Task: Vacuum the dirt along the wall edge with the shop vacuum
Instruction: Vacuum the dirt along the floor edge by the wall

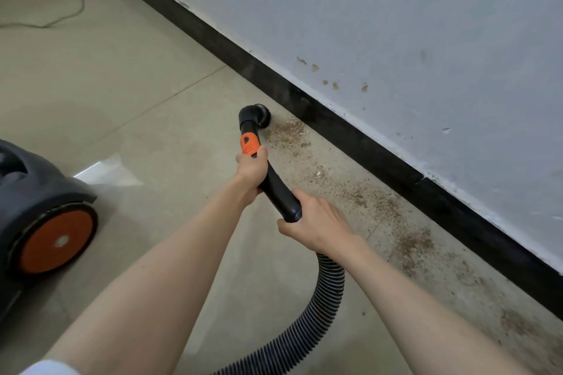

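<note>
Both hands, left hand [251,169] and right hand [313,224], gripped the wand [278,189]; nozzle [259,114] sat mid-frame at the dirt [286,134]; next, probably sweep lower right along the baseboard [380,155].

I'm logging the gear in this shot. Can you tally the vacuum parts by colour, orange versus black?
Orange: 2, the wheel disc and the wand collar
Black: 4, the vacuum body, the brush nozzle, the wand handle and the ribbed hose
Total: 6
</note>
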The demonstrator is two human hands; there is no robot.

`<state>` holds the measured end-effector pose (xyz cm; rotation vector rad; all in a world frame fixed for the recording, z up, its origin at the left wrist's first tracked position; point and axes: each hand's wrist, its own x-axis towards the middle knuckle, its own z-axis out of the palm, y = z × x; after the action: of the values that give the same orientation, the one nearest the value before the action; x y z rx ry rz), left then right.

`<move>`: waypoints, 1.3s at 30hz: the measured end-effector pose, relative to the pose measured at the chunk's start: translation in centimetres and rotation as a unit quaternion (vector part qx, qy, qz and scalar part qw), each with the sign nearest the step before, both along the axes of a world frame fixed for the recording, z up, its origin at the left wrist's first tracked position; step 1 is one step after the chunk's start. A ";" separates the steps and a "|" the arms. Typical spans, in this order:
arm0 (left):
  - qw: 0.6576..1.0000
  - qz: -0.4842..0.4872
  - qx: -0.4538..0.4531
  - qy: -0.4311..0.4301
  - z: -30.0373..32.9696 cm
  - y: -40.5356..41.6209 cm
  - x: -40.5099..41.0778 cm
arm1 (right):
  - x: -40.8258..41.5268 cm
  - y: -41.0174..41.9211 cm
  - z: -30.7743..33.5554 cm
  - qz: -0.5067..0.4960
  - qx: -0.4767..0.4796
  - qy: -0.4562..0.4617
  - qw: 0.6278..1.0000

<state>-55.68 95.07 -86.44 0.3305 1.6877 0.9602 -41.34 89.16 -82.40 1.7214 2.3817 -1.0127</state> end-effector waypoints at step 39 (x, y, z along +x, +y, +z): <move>0.982 0.130 -0.090 0.106 2.5 -17.9 0.6 | 1.7 -10.3 0.5 0.200 -0.055 0.003 0.978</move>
<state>-55.05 77.21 -83.96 0.0947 2.0341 0.9786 -39.60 78.81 -81.87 1.1357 2.4753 -1.0556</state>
